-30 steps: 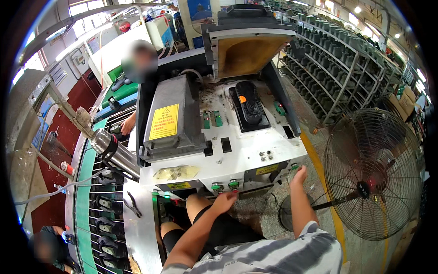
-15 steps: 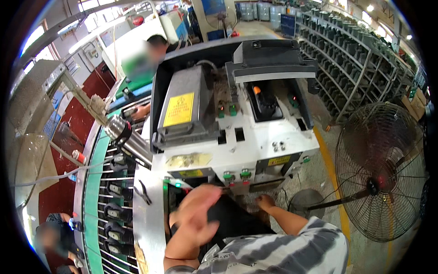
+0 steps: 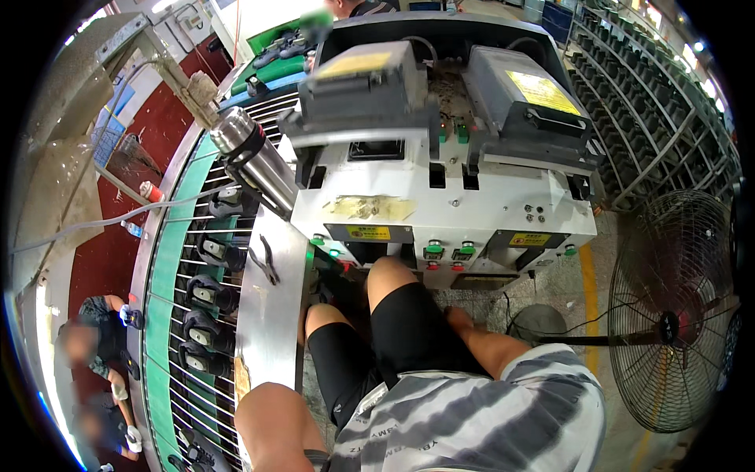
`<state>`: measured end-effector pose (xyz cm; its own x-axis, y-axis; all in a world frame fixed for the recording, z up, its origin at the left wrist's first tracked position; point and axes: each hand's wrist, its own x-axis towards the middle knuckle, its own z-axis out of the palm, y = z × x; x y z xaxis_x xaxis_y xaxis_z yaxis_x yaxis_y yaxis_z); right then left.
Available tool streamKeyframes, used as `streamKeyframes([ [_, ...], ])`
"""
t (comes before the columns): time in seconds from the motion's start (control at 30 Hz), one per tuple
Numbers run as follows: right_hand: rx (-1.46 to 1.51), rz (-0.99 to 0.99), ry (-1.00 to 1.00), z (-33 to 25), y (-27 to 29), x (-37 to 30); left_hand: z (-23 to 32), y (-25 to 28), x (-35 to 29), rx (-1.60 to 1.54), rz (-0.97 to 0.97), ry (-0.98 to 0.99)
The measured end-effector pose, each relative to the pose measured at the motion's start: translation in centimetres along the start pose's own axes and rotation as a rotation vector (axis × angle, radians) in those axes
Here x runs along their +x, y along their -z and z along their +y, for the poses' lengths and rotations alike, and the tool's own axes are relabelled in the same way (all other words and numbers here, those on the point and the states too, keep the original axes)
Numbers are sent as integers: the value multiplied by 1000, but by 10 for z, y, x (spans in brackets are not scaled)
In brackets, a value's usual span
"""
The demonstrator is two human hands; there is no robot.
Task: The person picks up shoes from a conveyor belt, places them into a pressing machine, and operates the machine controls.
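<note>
**Two-hooded machine (image 3: 503, 189) ahead of the knees**

Conveyor (image 3: 157, 330): dark shoes (image 3: 206, 293) in a row. Flask (image 3: 259, 153) lidded, contents hidden. Left hand out of view; fingers can't be told. Left hood (image 3: 363, 90) blurred, above black recess (image 3: 377, 149). Right hand (image 3: 458, 317) beside thigh, finger state unclear. Right hood (image 3: 503, 86) down, inside hidden. Rack (image 3: 662, 141): dark footwear-shaped pieces.

Flask (image 3: 266, 169) glossy metal; shorts (image 3: 417, 330) matt cloth; blurred lid (image 3: 362, 101) perhaps metal.
</note>
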<state>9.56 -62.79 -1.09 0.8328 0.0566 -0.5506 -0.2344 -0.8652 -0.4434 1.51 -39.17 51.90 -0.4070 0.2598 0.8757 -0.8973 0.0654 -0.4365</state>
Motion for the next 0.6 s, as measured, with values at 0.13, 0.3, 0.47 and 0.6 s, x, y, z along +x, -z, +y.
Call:
streamKeyframes([
  [0.13, -52, -18, -63, 12, -2, 6, -8, 3, -1, -115, 46, -47],
  [0.3, -48, -17, -66, 4, -3, 7, -3, 9, 4, -477, 226, -209],
  [0.47, -94, 29, -119, 16, -18, 18, 7, 22, 11, 103, -101, 36],
  [0.6, -140, -33, -127, -5, 1, 4, -3, 20, 6, -6, -36, -21],
])
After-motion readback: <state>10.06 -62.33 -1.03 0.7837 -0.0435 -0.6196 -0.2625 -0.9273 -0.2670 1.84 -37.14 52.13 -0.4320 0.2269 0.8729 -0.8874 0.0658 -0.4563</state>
